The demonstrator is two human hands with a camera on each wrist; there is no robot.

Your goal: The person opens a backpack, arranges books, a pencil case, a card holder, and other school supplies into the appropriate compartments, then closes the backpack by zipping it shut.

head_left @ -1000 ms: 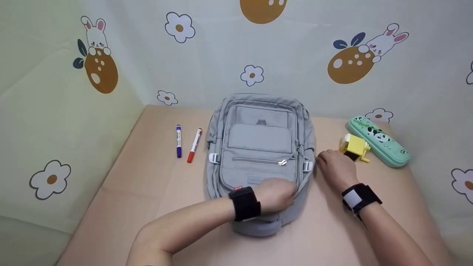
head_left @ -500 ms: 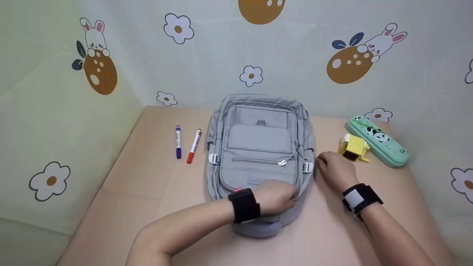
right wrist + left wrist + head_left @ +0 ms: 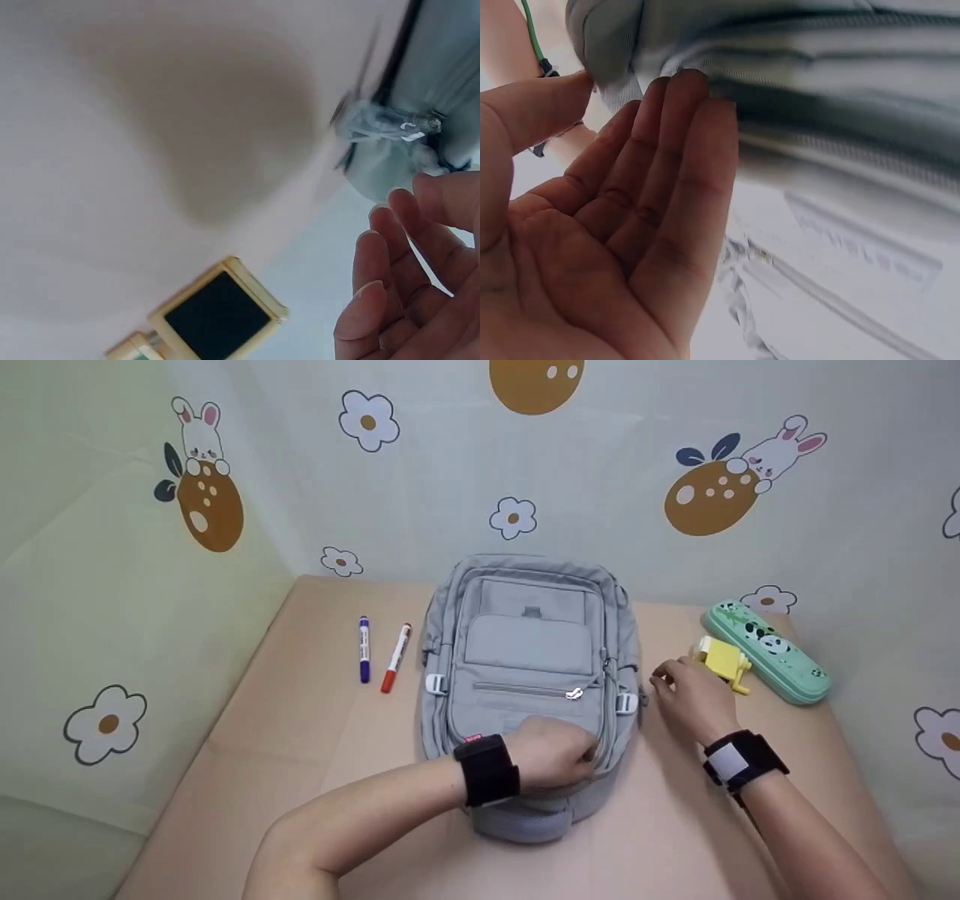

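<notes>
A grey backpack (image 3: 529,641) lies front side up on the table. My left hand (image 3: 555,754) is over its lower right part. In the left wrist view the fingers of my left hand (image 3: 645,202) are nearly straight, the thumb apart, beside the bag's zipped edge (image 3: 840,142); whether they touch the fabric I cannot tell. My right hand (image 3: 694,697) hovers just right of the bag. In the right wrist view its fingers (image 3: 386,262) are loosely bent with nothing between them, close to a dangling zipper pull (image 3: 386,124) on the bag's side.
A yellow pencil sharpener with a crank (image 3: 724,658) stands beyond my right hand, beside a green panda pencil case (image 3: 769,649). Left of the backpack lie a purple marker (image 3: 364,649) and a red marker (image 3: 396,658). Patterned cloth (image 3: 427,472) hangs behind the table.
My right hand has drawn slightly right, away from the bag's side, and the zipper pull now shows. My left hand has shifted a little left, and the bag's lower right edge has settled.
</notes>
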